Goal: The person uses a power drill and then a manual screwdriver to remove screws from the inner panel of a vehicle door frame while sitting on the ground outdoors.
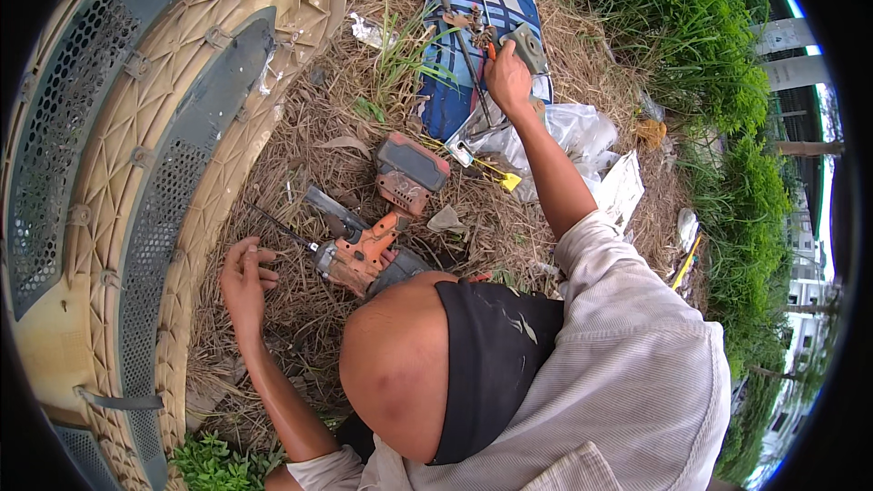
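Observation:
My left hand (pixel 245 286) hovers over the dry straw with its fingers apart and nothing in it, beside the car bumper's tan inner side (pixel 214 159). Right of it lies an orange and grey cordless drill (pixel 359 255), its long thin bit pointing toward the bumper. The drill's dark battery pack (pixel 412 170) faces up. Out at the far side, my right hand (pixel 509 84) closes on the edge of a grey-green block (pixel 527 47), above a blue plaid cushion (pixel 443 95). An orange-handled tool (pixel 492 47) touches or nearly touches its fingers; the fingertips are partly hidden.
Thin metal rods (pixel 473 73) lie across the cushion. Clear plastic bags (pixel 573 138), a yellow tag (pixel 510 181) and white paper (pixel 621 189) are scattered nearby. Green bushes (pixel 691 64) border the right side. My bent knee (pixel 396 373) and black trouser leg fill the near middle.

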The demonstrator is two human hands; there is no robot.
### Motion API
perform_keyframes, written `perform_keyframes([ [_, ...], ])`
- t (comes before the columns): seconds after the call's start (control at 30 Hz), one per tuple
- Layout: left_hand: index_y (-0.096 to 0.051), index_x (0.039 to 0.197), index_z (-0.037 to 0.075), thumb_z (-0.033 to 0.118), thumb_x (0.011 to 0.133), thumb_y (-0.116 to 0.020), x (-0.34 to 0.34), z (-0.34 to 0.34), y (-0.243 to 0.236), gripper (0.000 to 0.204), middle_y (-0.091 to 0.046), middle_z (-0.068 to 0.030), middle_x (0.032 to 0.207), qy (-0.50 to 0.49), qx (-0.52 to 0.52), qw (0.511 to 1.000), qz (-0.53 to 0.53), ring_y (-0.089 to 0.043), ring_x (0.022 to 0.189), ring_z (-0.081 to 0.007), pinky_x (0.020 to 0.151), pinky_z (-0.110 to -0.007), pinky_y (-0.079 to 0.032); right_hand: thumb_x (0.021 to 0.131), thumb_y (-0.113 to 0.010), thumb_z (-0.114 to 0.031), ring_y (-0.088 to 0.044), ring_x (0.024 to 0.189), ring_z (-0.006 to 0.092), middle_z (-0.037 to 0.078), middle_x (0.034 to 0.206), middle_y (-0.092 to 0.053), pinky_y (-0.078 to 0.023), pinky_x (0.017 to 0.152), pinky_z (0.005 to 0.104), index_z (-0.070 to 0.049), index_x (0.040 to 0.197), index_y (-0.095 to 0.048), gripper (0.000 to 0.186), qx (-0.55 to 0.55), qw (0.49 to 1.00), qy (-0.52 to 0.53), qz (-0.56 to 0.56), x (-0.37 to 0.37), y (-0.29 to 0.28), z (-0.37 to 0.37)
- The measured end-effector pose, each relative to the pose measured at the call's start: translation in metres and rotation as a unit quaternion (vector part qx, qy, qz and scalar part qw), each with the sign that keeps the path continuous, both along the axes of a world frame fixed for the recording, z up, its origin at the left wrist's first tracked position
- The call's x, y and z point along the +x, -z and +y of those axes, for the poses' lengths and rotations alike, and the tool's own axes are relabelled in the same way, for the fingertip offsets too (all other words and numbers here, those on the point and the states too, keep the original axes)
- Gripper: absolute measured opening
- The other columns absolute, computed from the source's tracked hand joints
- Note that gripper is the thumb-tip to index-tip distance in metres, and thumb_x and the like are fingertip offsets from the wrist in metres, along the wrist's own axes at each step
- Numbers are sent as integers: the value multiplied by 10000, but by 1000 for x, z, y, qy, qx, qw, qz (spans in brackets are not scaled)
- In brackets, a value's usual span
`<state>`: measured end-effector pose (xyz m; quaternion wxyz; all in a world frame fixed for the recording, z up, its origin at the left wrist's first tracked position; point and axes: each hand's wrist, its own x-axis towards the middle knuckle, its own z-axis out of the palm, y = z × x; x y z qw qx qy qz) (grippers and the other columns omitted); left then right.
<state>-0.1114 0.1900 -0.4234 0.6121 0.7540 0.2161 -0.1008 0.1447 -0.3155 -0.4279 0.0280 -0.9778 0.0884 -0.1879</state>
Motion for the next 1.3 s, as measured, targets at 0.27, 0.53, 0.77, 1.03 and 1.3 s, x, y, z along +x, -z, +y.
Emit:
perform_keyframes([
  [0.27,-615,1257,19,200,1071,-529,-3,-17,-20,273,-705,-78,946,-24,2,999,-29,-589,673,-91,606,-247,-492,845,-755,-237,-689,819,453,224,873,-716,-515,736,537,-14,1283,-448,579,115,989,-6,-97,-11,-29,9],
  [0.53,-617,1273,46,230,1076,-515,-6,-18,-37,288,-714,-66,965,-40,21,998,-38,-609,723,-100,646,-256,-496,946,-743,-207,-696,863,231,186,987,-650,-637,675,358,93,1412,-404,650,668,715,-90,-184,-20,-88,41],
  [0.77,-633,1239,37,181,1047,-558,18,-18,-57,251,-703,-79,998,-39,64,994,-74,-629,820,-144,722,-303,-515,1047,-544,-237,-610,631,151,49,781,-555,-560,538,314,-17,1309,-497,345,669,688,-239,146,-100,-117,174],
  [1.03,-649,1164,2,128,939,-646,58,27,-101,258,-619,-194,1161,-111,486,817,-289,-579,1092,-371,959,-451,-459,1030,-603,-298,-447,629,70,-30,714,-531,-382,562,260,-18,1271,-619,370,496,718,-385,301,-139,-101,331],
  [1.3,-609,1271,-43,161,873,-710,86,41,-85,458,-579,-166,1096,-80,618,731,-278,-549,1076,-346,958,-461,-443,1024,-605,-300,-440,676,75,-12,721,-519,-387,593,277,11,1246,-629,383,538,716,-366,252,-152,-105,351],
])
